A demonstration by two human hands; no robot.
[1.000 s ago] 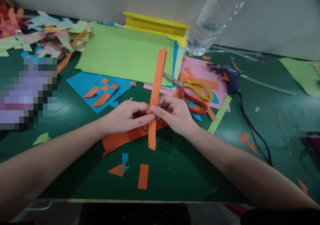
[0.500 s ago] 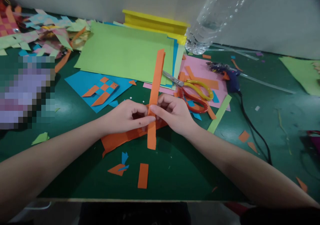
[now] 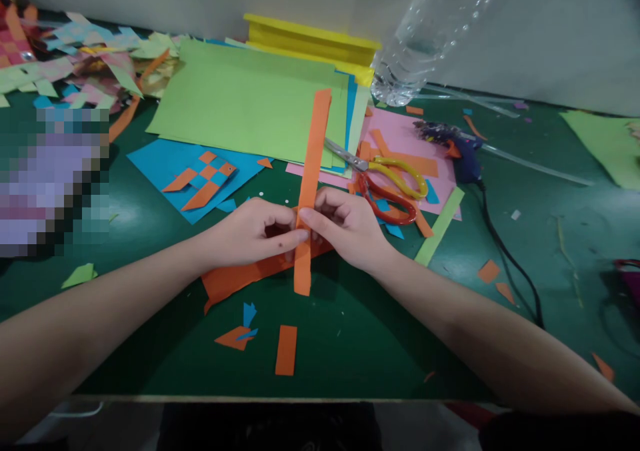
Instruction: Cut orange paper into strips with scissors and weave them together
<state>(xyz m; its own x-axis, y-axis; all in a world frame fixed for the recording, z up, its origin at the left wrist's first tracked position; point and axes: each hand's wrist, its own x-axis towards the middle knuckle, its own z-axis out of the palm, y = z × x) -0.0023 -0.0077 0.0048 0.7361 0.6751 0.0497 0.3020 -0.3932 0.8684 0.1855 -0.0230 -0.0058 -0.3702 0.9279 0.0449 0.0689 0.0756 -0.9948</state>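
Note:
An orange paper strip (image 3: 313, 151) stands nearly upright between my two hands, its top tilted slightly right. My left hand (image 3: 263, 232) pinches its lower part from the left, thumb across the front edge. From the right, my right hand (image 3: 347, 227) grips it too, with the thumb pressed on its face; the fingers behind are partly hidden. Below the hands lies a larger orange paper piece (image 3: 245, 274) with a curled left corner. Nearer the table edge are an orange paper rectangle (image 3: 286, 349) and small orange and blue scraps (image 3: 235, 337).
Scissors (image 3: 395, 177) with red and yellow handles lie on pink paper, right of my hands. Beyond are a glue gun (image 3: 465, 157) with a cord, a plastic bottle (image 3: 413, 44) and green sheets (image 3: 240, 104). A woven paper fish (image 3: 205, 179) rests on blue paper at left.
Both hands keep the same pinch on the orange strip. My left thumb has drawn back very slightly to the left, and the view has shifted a little.

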